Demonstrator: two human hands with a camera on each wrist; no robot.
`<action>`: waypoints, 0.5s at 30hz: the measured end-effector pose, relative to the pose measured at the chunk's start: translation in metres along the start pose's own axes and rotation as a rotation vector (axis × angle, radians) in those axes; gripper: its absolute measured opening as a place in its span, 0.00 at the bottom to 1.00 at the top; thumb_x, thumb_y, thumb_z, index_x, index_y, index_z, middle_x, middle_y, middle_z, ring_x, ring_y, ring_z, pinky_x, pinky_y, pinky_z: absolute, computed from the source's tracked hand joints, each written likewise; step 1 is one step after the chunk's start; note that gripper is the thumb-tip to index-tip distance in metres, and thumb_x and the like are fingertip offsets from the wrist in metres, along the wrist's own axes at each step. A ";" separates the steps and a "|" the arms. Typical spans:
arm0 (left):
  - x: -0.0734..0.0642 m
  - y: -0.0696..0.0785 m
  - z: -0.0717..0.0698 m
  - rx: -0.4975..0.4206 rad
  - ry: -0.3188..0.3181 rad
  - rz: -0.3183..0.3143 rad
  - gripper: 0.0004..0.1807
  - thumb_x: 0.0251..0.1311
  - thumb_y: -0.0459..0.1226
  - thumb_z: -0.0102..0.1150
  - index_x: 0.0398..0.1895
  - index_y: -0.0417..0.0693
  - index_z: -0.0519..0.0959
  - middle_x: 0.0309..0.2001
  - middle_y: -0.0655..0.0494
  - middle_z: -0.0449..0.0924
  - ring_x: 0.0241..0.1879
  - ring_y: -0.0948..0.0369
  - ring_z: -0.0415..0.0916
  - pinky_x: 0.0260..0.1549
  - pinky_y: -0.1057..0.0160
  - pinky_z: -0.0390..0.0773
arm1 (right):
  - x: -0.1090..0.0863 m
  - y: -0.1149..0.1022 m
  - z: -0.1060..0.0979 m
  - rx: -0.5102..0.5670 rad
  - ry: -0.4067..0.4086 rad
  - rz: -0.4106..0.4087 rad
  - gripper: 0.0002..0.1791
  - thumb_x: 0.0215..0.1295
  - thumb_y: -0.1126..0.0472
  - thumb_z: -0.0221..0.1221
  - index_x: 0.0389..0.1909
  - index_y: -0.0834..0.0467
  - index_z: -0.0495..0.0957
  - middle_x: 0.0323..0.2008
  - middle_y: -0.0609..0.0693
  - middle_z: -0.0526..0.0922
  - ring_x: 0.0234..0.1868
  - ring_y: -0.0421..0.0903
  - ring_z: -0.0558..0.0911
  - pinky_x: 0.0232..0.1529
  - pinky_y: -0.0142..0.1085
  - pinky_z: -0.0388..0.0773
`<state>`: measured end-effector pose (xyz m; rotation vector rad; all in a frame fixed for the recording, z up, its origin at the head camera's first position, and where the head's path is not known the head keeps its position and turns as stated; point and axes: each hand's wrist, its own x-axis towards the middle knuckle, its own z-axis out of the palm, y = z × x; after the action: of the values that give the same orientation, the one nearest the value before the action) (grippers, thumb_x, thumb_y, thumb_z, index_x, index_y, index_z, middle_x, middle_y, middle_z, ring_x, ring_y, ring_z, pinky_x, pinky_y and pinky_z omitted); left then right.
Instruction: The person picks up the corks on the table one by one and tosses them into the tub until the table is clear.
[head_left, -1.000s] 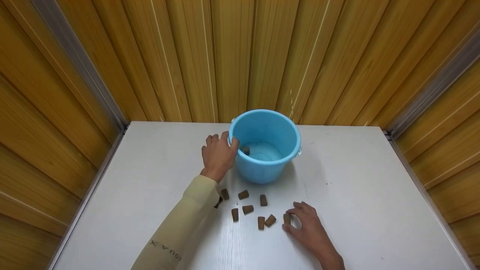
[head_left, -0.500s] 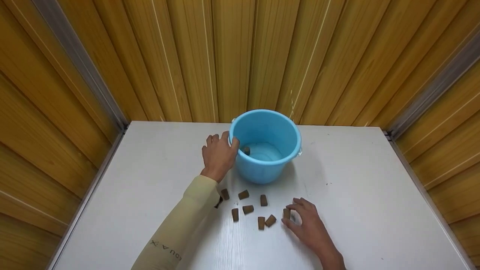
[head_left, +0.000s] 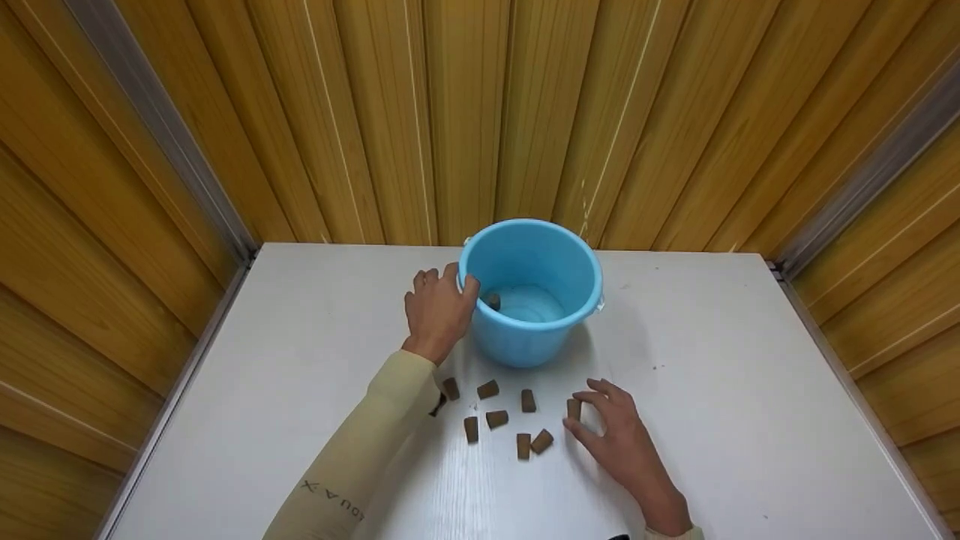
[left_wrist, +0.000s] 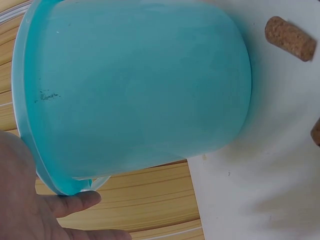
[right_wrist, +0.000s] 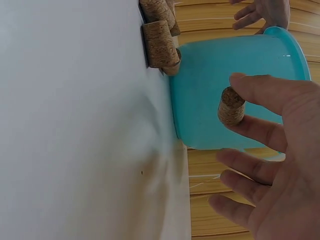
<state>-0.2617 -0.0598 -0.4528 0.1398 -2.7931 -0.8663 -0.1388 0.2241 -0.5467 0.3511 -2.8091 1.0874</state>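
Note:
A light-blue bucket [head_left: 525, 346] stands upright on the white table, and my left hand [head_left: 439, 311] grips the left side of its rim. One cork stopper [head_left: 493, 301] shows inside, at the bottom left. To the front right of the bucket, my right hand [head_left: 619, 431] pinches another cork stopper [right_wrist: 231, 107] between thumb and index finger, the other fingers spread in the right wrist view. That cork is raised off the table. Several loose corks [head_left: 496, 419] lie on the table in front of the bucket.
The white table [head_left: 750, 420] is bounded by wood-patterned panels [head_left: 465, 112] at the back and both sides. My left forearm crosses the front left, its sleeve [head_left: 360, 450] close to one cork [head_left: 451, 388].
My right hand has lifted the pinched cork and moved slightly forward, toward the bucket. The left hand, the bucket and the loose corks stay where they were.

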 end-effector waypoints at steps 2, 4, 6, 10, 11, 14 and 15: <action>0.000 0.000 0.000 0.001 -0.003 -0.007 0.33 0.76 0.55 0.41 0.72 0.45 0.77 0.65 0.39 0.80 0.71 0.38 0.68 0.64 0.32 0.71 | 0.002 -0.002 -0.002 -0.003 0.000 0.001 0.20 0.64 0.58 0.75 0.55 0.56 0.84 0.68 0.61 0.75 0.74 0.66 0.68 0.68 0.62 0.71; 0.000 0.000 0.000 0.001 -0.006 -0.013 0.33 0.76 0.55 0.40 0.72 0.45 0.77 0.65 0.39 0.79 0.71 0.38 0.68 0.64 0.32 0.70 | 0.004 -0.004 -0.004 -0.010 0.001 0.001 0.21 0.64 0.58 0.76 0.55 0.56 0.84 0.68 0.61 0.75 0.74 0.66 0.67 0.68 0.62 0.71; 0.000 0.000 0.001 0.001 -0.007 -0.016 0.33 0.76 0.55 0.40 0.72 0.45 0.77 0.65 0.40 0.79 0.71 0.38 0.68 0.64 0.33 0.70 | 0.006 -0.006 -0.005 -0.012 0.009 -0.006 0.21 0.64 0.58 0.76 0.55 0.56 0.85 0.68 0.61 0.75 0.74 0.66 0.67 0.68 0.62 0.71; 0.000 0.000 0.001 0.003 -0.007 -0.018 0.33 0.77 0.55 0.40 0.72 0.46 0.77 0.65 0.40 0.80 0.71 0.39 0.68 0.64 0.33 0.71 | 0.010 -0.009 -0.008 -0.016 0.037 -0.044 0.20 0.63 0.59 0.76 0.55 0.57 0.85 0.67 0.61 0.76 0.74 0.67 0.68 0.67 0.62 0.72; 0.000 0.000 0.001 0.004 -0.006 -0.017 0.33 0.77 0.55 0.40 0.72 0.46 0.77 0.65 0.40 0.80 0.71 0.39 0.68 0.64 0.33 0.71 | 0.010 -0.010 -0.009 -0.014 0.043 -0.055 0.20 0.63 0.60 0.76 0.55 0.57 0.85 0.67 0.62 0.76 0.73 0.67 0.68 0.67 0.62 0.72; 0.000 0.000 0.001 0.005 -0.005 -0.019 0.33 0.77 0.55 0.41 0.72 0.46 0.77 0.65 0.40 0.79 0.71 0.39 0.68 0.64 0.33 0.71 | 0.012 -0.011 -0.011 -0.014 0.057 -0.078 0.20 0.63 0.60 0.76 0.55 0.58 0.85 0.67 0.62 0.76 0.73 0.68 0.68 0.66 0.63 0.73; 0.000 0.000 0.001 0.006 -0.005 -0.020 0.33 0.77 0.55 0.41 0.72 0.46 0.77 0.65 0.40 0.79 0.71 0.39 0.68 0.64 0.33 0.71 | 0.013 -0.011 -0.012 -0.013 0.061 -0.083 0.21 0.63 0.61 0.76 0.55 0.58 0.84 0.67 0.62 0.76 0.73 0.68 0.68 0.66 0.63 0.73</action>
<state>-0.2620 -0.0592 -0.4533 0.1663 -2.8044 -0.8636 -0.1480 0.2219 -0.5282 0.4223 -2.7214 1.0440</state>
